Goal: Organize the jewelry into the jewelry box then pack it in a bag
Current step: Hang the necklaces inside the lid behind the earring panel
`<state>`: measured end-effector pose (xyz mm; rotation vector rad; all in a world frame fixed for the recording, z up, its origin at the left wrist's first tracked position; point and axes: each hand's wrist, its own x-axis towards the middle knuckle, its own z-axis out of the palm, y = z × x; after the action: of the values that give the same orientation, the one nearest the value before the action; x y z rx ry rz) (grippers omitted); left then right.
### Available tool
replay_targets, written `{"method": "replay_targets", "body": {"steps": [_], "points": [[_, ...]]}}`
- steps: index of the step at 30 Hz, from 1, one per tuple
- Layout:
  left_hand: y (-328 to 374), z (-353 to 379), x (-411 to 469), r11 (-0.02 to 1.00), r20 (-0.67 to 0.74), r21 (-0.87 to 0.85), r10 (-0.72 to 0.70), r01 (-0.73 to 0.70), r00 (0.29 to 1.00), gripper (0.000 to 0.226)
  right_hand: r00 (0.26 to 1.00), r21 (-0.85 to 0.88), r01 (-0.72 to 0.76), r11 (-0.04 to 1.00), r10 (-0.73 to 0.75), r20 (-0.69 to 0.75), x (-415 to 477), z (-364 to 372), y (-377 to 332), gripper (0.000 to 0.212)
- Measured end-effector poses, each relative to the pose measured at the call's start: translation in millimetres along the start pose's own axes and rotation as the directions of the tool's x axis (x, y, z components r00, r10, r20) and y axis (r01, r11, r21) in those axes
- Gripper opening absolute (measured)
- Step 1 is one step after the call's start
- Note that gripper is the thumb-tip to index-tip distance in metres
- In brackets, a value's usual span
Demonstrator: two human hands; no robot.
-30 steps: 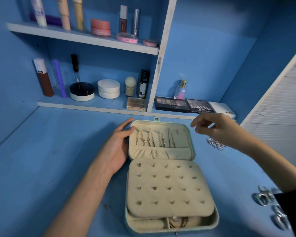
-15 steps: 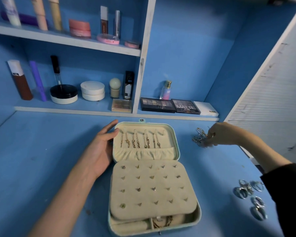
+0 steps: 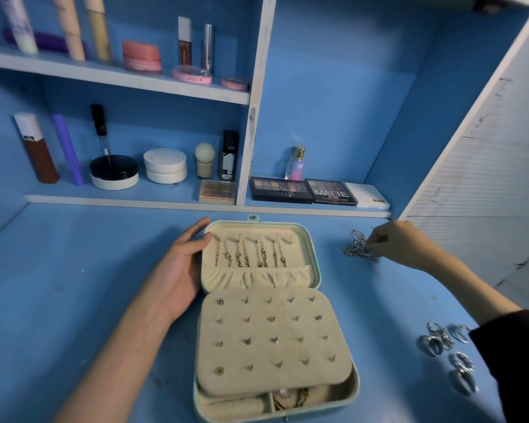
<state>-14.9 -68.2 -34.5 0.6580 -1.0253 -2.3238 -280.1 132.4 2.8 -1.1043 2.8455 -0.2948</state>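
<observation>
Open jewelry box (image 3: 317,264) set on the blue surface (image 3: 74,285), gold chains (image 3: 251,251) hung in its lid, left grip (image 3: 180,270) released, fingers laid flat against the lid's left edge, right grip (image 3: 400,244) pinched on tangled silver chains (image 3: 356,248) right of the box, silver rings (image 3: 446,343) scattered nearer the right edge

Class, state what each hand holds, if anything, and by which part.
Right hand pinches the tangle of silver chains at its right edge. Left hand holds nothing; it rests against the jewelry box lid.
</observation>
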Motion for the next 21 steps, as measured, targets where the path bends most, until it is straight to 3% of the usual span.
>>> {"method": "replay_targets", "body": {"steps": [3, 6, 9, 14, 21], "points": [[0, 0, 0, 1.0, 0.0, -0.002, -0.005, 0.005, 1.0, 0.043, 0.997, 0.283, -0.027, 0.959, 0.047, -0.062, -1, -12, -3, 0.013], [0, 0, 0, 1.0, -0.004, 0.0, -0.008, 0.008, 1.0, 0.043, 0.991, 0.583, 0.004, 0.812, 0.076, -0.113, -5, -29, -14, 0.015], [0, 0, 0, 1.0, -0.003, 0.002, -0.012, 0.012, 1.0, 0.043, 0.98, 0.76, 0.06, 0.647, 0.108, -0.17, -10, -47, -29, 0.014], [0, 0, 0, 1.0, -0.007, 0.0, -0.013, 0.013, 1.0, 0.043, 0.953, 0.865, 0.16, 0.476, 0.155, -0.261, -15, -71, -50, 0.016], [0, 0, -1, 1.0, 0.003, -0.011, -0.002, 0.002, 1.0, 0.043, 0.89, 0.831, 0.349, 0.433, 0.126, -0.439, -18, -88, -72, 0.018]]}}
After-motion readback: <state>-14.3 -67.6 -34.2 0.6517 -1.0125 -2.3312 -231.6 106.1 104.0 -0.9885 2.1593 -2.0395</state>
